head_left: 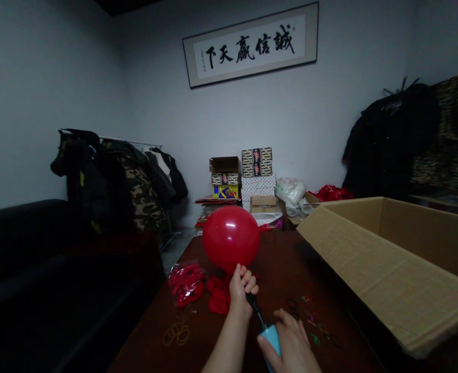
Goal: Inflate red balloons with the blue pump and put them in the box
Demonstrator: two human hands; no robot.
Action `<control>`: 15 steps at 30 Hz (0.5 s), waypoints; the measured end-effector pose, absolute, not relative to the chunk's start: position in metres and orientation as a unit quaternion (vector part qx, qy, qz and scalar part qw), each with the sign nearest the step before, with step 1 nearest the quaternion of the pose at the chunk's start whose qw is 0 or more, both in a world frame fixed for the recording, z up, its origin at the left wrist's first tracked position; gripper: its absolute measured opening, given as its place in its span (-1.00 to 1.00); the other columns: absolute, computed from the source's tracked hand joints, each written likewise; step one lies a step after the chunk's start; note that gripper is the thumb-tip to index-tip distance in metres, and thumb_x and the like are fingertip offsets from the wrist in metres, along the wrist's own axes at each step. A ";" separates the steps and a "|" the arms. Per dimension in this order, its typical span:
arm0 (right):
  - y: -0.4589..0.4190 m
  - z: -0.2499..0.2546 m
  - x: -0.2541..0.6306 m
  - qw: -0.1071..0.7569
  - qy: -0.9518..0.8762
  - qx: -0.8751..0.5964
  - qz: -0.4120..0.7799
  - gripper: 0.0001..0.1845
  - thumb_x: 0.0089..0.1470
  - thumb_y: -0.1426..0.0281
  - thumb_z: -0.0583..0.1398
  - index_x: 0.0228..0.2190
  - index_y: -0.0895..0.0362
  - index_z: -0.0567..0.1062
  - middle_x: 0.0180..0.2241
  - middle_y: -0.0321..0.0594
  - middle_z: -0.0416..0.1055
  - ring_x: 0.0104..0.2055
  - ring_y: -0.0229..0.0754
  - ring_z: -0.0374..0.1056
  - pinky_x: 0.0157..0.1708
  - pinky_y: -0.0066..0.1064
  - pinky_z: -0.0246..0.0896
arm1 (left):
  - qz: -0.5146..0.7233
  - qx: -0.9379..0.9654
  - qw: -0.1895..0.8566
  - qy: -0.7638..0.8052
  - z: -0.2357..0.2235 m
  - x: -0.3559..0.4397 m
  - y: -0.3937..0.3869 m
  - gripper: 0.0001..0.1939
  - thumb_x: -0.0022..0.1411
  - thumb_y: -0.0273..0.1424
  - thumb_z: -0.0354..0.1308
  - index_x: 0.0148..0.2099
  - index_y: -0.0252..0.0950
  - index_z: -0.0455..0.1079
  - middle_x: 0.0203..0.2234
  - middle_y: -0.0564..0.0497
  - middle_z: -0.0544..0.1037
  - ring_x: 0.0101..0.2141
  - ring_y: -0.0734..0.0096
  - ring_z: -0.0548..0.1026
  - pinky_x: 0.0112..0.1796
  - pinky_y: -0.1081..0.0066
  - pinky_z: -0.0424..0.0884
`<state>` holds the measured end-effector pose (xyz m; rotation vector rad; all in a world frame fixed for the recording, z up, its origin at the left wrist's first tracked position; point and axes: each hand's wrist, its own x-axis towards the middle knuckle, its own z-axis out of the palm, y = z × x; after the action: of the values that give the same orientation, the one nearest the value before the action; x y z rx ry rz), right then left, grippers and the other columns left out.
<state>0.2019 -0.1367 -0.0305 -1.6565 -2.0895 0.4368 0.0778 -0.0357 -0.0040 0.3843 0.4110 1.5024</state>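
Note:
A round, inflated red balloon (231,238) stands above the middle of the table. My left hand (243,287) is closed round its neck and the black end of a hand pump (271,339); the fingers hide the join between them. The pump has a light blue barrel and a bare metal rod that shows between my hands. My right hand (291,339) grips the barrel at the lower edge of the view, thumb on the near side. Behind my left wrist lie flat red balloons (218,296), and to their left a clear bag of red balloons (186,284).
Tan rubber bands (176,334) lie at the table's left, and several coloured bands (315,327) at the right. A large open cardboard box (369,259) flanks the brown table (283,254) on the right. Stacked boxes (257,181) stand beyond; a black sofa (23,259) is left.

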 end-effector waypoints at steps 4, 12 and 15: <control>-0.126 -0.020 0.199 0.215 -0.750 -0.598 0.184 -0.41 0.11 0.05 -0.08 -0.08 0.21 0.42 0.12 0.06 0.24 0.21 0.10 0.07 0.19 0.11 -0.16 | 0.671 0.191 0.686 0.207 -0.007 0.084 -0.037 -0.57 0.04 -0.20 0.23 -0.51 -0.23 0.00 -0.80 0.29 -0.02 -0.80 0.70 -0.06 -0.72 0.56 -0.20; -0.131 -0.059 0.191 0.250 -0.732 -0.629 0.069 -0.46 0.10 0.04 0.00 -0.14 0.17 0.46 0.03 0.07 0.35 0.15 0.11 0.18 0.17 0.09 -0.10 | 0.679 0.229 0.648 0.257 -0.006 0.084 -0.035 -0.54 0.01 -0.10 0.22 -0.53 -0.23 0.00 -0.81 0.28 0.02 -0.82 0.68 -0.05 -0.74 0.54 -0.20; -0.136 -0.076 0.193 0.242 -0.732 -0.635 0.047 -0.46 0.07 0.04 0.04 -0.12 0.18 0.46 0.02 0.07 0.37 0.12 0.12 0.22 0.13 0.10 -0.02 | 0.687 0.234 0.637 0.260 -0.006 0.083 -0.033 -0.54 0.00 -0.11 0.22 -0.53 -0.22 0.00 -0.81 0.28 0.02 -0.82 0.68 -0.05 -0.74 0.55 -0.20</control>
<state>0.1930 -0.1358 -0.0756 -1.7357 -2.0023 0.1290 0.0833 -0.0332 -0.0058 0.5348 0.5944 1.5691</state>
